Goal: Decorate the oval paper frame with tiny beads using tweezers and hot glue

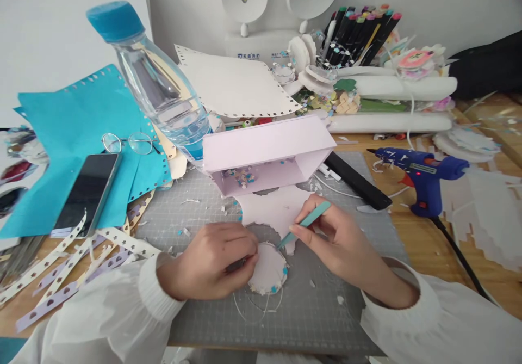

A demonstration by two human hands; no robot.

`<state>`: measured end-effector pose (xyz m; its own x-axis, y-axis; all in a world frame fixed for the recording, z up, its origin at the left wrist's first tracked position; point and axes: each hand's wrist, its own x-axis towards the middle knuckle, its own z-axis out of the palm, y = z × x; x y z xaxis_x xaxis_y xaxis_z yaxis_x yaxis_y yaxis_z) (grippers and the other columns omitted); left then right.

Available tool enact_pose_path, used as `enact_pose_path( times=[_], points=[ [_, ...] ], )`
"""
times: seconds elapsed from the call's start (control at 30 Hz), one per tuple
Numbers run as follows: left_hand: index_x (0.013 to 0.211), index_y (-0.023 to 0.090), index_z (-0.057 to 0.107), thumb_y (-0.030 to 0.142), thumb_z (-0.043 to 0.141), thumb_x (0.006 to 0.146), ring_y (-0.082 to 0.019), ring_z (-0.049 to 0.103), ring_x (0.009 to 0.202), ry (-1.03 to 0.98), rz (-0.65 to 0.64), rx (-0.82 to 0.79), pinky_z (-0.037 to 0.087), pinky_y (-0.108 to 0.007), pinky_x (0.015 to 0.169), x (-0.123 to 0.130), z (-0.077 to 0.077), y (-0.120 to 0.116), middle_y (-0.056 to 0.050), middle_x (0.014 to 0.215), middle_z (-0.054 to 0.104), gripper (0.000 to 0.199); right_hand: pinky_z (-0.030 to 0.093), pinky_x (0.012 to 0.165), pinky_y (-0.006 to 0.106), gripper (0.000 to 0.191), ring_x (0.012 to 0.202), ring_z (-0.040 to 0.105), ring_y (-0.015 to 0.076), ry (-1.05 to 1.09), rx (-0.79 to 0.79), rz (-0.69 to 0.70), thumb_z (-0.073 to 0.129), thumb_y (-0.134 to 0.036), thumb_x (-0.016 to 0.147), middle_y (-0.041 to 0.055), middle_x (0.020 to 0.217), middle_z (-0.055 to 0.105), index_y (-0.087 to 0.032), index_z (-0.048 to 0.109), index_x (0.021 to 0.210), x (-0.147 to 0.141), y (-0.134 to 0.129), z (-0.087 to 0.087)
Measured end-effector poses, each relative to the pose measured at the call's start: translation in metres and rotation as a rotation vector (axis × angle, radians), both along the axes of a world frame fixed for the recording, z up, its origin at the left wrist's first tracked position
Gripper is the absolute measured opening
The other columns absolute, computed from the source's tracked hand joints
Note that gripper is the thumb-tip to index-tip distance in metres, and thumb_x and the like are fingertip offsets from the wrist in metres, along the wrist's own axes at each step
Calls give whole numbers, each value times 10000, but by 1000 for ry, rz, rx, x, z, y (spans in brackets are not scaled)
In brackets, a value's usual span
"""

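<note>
A round white disc [267,270] with small blue and cream paper bits along its rim lies on the grey cutting mat [326,309]. My left hand [222,258] is closed at the disc's left edge, fingertips pinched together; what they hold is hidden. Teal tweezers [313,215] are gripped between the fingers of my right hand [336,244], their tips at the disc's upper right rim. Thin white string [265,310] loops out below the disc. Just beyond it lies a torn-edged pale sheet [271,209], in front of an open lilac box [269,143] holding small paper bits.
A blue glue gun [428,176] stands at right, its cable trailing forward. A tilted water bottle [159,86], phone [87,190], glasses [129,142] and punched paper strips [61,277] are at left. Markers [361,35] and paper rolls [391,122] stand behind a black bar-shaped object [359,182].
</note>
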<state>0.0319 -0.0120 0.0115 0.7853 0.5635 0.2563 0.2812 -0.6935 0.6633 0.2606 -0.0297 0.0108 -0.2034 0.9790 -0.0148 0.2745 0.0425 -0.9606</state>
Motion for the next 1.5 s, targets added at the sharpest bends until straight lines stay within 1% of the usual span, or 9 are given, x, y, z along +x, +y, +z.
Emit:
enact_pose_path(
  times=[0.27,0.5,0.7,0.83,0.93,1.1,1.2,1.33,1.5],
  points=[
    [815,158,541,64,486,849,-153,598,703,-9,-7,-10,458,-255,634,0,0,-1,-58,772,650,113,466,591,269,155,653,555,149,-23,12,30,546,-265,882,3,678,547,-213,475,754,-1,-1,2],
    [811,157,541,60,505,848,-150,586,702,2,3,-22,449,-263,636,0,-1,-1,-53,784,651,110,440,599,272,105,644,522,134,-85,51,48,541,-250,886,-7,708,520,-208,507,796,1,-4,-2],
    [811,159,530,52,518,836,-147,561,695,20,0,-32,437,-267,633,-2,0,-1,-49,802,648,111,455,592,243,121,657,528,123,33,8,25,545,-232,884,-13,718,500,-215,492,776,2,-2,-2],
    [815,159,530,57,509,840,-153,570,702,26,-5,-34,439,-270,636,-2,0,-1,-54,805,652,107,454,590,240,122,661,532,122,46,5,31,564,-230,877,-12,715,510,-214,506,771,1,-2,-3],
    [808,156,533,60,505,839,-155,579,697,25,4,-22,442,-269,635,-2,0,-2,-57,796,654,104,457,586,227,120,653,531,111,135,-6,-24,603,-232,856,-19,716,509,-218,525,765,3,-1,-4],
    [797,147,555,67,507,822,-167,599,704,11,17,-4,450,-276,637,-1,3,-2,-70,784,663,97,464,611,219,92,675,551,99,367,-36,-208,664,-261,823,-23,760,544,-235,576,831,11,7,-4],
    [812,140,572,90,515,799,-185,598,693,-33,23,-9,451,-294,630,-1,4,-2,-84,757,664,78,457,616,227,124,663,555,97,440,-44,-261,693,-263,803,-26,759,571,-241,576,836,14,11,-4],
    [856,136,600,101,507,796,-191,599,692,-110,46,-35,456,-296,632,-2,5,-3,-88,745,668,116,465,676,232,148,738,587,107,437,-14,-240,725,-254,776,-20,782,619,-237,578,785,13,15,-10],
    [923,134,620,113,473,851,-180,599,744,-175,133,-116,459,-281,673,-4,9,-5,-91,802,666,165,497,792,261,157,887,640,132,427,24,-136,713,-246,786,-6,872,684,-243,556,781,12,18,-17]
  ],
)
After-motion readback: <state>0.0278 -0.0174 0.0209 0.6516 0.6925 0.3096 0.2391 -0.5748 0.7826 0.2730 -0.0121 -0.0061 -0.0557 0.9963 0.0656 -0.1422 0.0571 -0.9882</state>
